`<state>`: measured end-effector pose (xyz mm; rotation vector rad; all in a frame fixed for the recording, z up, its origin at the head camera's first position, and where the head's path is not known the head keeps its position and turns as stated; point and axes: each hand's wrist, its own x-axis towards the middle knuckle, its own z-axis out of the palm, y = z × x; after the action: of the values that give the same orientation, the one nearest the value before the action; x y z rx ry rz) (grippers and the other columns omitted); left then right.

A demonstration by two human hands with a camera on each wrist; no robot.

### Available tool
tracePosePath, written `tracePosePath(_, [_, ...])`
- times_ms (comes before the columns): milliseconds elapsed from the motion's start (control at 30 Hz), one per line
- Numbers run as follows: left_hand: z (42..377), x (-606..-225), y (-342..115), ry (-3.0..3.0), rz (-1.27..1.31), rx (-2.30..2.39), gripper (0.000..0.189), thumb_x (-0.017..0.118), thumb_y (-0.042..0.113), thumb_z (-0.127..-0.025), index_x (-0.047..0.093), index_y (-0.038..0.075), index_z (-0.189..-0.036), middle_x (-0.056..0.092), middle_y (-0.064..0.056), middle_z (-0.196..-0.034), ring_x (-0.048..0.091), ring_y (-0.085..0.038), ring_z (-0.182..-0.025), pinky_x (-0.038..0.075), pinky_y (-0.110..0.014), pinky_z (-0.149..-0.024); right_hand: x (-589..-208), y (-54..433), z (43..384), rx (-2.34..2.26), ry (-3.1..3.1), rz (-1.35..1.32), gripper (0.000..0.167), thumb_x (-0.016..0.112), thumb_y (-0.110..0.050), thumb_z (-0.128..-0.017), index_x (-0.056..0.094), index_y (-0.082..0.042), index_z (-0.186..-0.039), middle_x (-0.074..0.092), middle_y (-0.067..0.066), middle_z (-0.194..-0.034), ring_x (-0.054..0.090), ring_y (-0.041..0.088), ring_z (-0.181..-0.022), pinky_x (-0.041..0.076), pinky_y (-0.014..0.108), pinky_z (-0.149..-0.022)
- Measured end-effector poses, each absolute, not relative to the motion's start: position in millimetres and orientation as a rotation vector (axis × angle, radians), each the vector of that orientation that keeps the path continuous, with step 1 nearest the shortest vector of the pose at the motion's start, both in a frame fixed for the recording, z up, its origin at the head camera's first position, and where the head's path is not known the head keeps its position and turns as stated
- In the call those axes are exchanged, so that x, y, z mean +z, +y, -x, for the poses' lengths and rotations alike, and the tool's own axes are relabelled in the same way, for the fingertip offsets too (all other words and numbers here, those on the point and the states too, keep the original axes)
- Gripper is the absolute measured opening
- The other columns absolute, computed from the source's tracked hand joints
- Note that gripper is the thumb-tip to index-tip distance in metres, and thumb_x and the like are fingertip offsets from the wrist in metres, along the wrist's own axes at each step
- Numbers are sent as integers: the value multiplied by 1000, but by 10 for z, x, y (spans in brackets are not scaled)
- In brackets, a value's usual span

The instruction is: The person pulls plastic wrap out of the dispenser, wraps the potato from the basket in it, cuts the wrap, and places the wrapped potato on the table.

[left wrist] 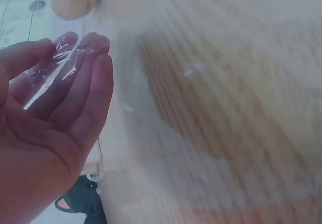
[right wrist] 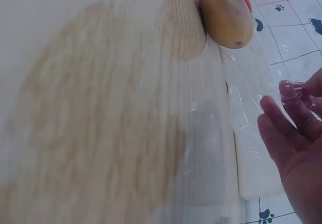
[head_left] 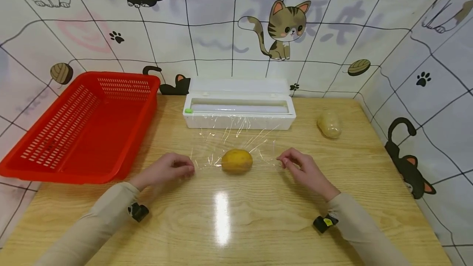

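A yellow mango [head_left: 237, 161] lies on the table between my two hands. Clear cling film [head_left: 210, 160] stretches from a white dispenser box [head_left: 240, 121] toward me and reaches the mango; whether it passes over or under the fruit I cannot tell. My left hand [head_left: 168, 170] holds the film's near left corner, and crinkled film shows across its fingertips [left wrist: 93, 43] in the left wrist view. At the near right corner, my right hand [head_left: 304, 171] pinches the film between thumb and fingers. The mango [right wrist: 226, 16] also appears in the right wrist view.
A red plastic basket [head_left: 127, 145] stands at the left. Toward the back right sits a pale yellow, film-wrapped item [head_left: 329, 124]. The box's lid [head_left: 238, 85] is raised, with a film roll [head_left: 240, 108] inside. Cat-print sheeting [head_left: 214, 40] encloses the wooden table's back and sides.
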<state>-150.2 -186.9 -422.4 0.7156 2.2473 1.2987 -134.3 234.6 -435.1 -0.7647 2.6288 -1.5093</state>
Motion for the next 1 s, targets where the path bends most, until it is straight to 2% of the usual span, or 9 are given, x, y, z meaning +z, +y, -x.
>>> tracePosePath(67, [1518,-4228,-1901,2223,-700,1327,12,60,6,-95,69,0,-92,66,-11,-83,61,-26,-74,53,-33,-66,-4316,2310,1346,-1552,2598,769,12,48,10,-96,59,4,-97,65,15,-87,61,28,-79,49,22,-73])
tracePosePath(167, [1540,-4233,-1926,2216,-715,1337,13,58,6,-96,69,-1,-95,66,-14,-88,61,-28,-79,52,-33,-69,-4205,2238,1328,-1607,2556,776,11,47,12,-95,56,7,-97,63,21,-83,63,36,-74,54,31,-65])
tracePosePath(267, [1560,-4238,-1932,2214,-749,1333,15,56,5,-97,68,-3,-101,67,-14,-95,60,-28,-85,51,-29,-74,-4085,2163,1304,-1629,2554,752,10,45,13,-96,54,9,-97,58,22,-78,64,39,-66,55,41,-58])
tracePosePath(333, [1568,-4240,-1928,2213,-762,1332,16,55,5,-97,67,-4,-104,67,-15,-99,59,-29,-88,50,-28,-77,-4044,2127,1298,-1646,2552,723,9,45,12,-96,53,10,-98,56,24,-78,63,39,-62,55,44,-55])
tracePosePath(400, [1576,-4249,-1926,2201,-759,1341,17,54,4,-98,66,-4,-106,67,-14,-102,59,-28,-91,50,-29,-80,-4044,2106,1301,-1642,2565,679,8,45,9,-97,53,9,-99,56,24,-79,62,38,-57,54,43,-51])
tracePosePath(533, [1590,-4265,-1912,2156,-714,1373,17,49,7,-101,64,-3,-100,66,-15,-94,61,-29,-86,52,-33,-77,-4202,2120,1357,-1639,2571,556,10,45,3,-100,53,8,-102,58,25,-83,60,37,-52,51,37,-45])
tracePosePath(667, [1616,-4277,-1882,2075,-623,1411,20,46,8,-102,60,-4,-95,66,-15,-86,63,-29,-79,55,-37,-72,-4378,2148,1421,-1594,2607,435,11,46,-4,-101,53,5,-104,58,19,-78,59,30,-48,48,34,-44])
tracePosePath(867, [1697,-4311,-1829,2094,-525,1368,24,46,8,-102,58,-4,-86,67,-12,-76,65,-22,-67,54,-33,-62,-4361,2091,1441,-1441,2702,275,11,49,-8,-100,57,-2,-97,55,8,-65,56,20,-47,44,29,-42])
tracePosePath(1000, [1737,-4324,-1781,2123,-456,1355,23,46,5,-101,57,-6,-84,66,-10,-69,63,-17,-61,52,-29,-57,-4367,2058,1467,-1314,2799,237,10,52,-8,-98,60,-4,-93,56,4,-65,54,16,-47,41,28,-43])
